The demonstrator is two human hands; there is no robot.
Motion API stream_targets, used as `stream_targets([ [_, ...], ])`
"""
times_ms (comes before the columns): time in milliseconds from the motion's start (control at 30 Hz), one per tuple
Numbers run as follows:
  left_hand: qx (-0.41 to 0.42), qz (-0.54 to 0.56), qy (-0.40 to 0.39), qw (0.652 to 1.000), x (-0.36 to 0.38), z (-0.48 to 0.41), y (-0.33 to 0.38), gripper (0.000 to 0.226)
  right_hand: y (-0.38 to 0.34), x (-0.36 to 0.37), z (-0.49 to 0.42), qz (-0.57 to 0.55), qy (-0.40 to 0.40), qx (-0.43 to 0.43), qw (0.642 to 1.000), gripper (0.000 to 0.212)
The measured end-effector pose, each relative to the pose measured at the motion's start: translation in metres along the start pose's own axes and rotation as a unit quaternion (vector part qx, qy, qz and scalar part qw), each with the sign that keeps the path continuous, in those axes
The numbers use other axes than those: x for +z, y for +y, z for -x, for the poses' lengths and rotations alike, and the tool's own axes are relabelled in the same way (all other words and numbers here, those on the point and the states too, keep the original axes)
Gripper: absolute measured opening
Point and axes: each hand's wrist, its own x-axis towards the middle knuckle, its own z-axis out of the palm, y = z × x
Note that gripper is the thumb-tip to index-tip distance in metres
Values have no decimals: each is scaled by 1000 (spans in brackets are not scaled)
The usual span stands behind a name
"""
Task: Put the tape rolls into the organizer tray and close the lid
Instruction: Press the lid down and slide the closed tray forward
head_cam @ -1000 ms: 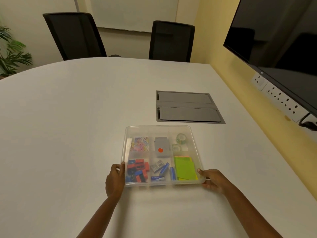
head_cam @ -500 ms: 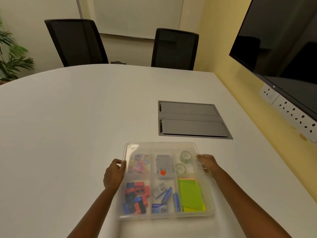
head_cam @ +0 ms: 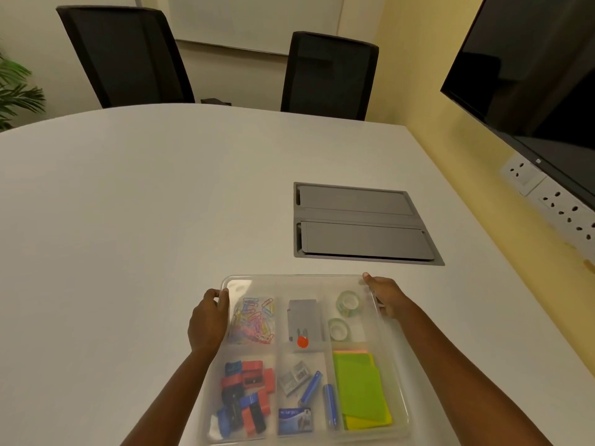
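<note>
A clear plastic organizer tray (head_cam: 299, 280) lies on the white table right in front of me, with a clear lid over it. Two clear tape rolls (head_cam: 347, 302) (head_cam: 338, 328) sit in its far right compartment. My left hand (head_cam: 207, 320) grips the tray's left edge near the far corner. My right hand (head_cam: 386, 296) holds the right edge near the far right corner. Paper clips, a grey stapler-like item, sharpeners, staples, pens and green sticky notes fill the other compartments.
A grey cable hatch (head_cam: 362, 225) is set in the table just beyond the tray. Two black chairs (head_cam: 125, 56) (head_cam: 328, 75) stand at the far side. A dark wall screen (head_cam: 528, 75) and a socket strip (head_cam: 553, 201) are on the right; a plant (head_cam: 14, 91) at left.
Both hands slid from the tray's near corners up along its sides to the far corners. The tray now sits closer to me in view.
</note>
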Motion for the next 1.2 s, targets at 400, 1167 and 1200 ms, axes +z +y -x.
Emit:
stream_targets([
  [400,-27,73,-31,996,5,-6,3,32,14,3,-18,41,-8,-10,999,42],
  [1167,-80,153,-108,979,18,-33,8,36,36,23,-27,16,32,-87,996,46],
  [1200,-63,107,-89,988,17,-29,9,37,36,24,-26,30,49,-86,995,45],
])
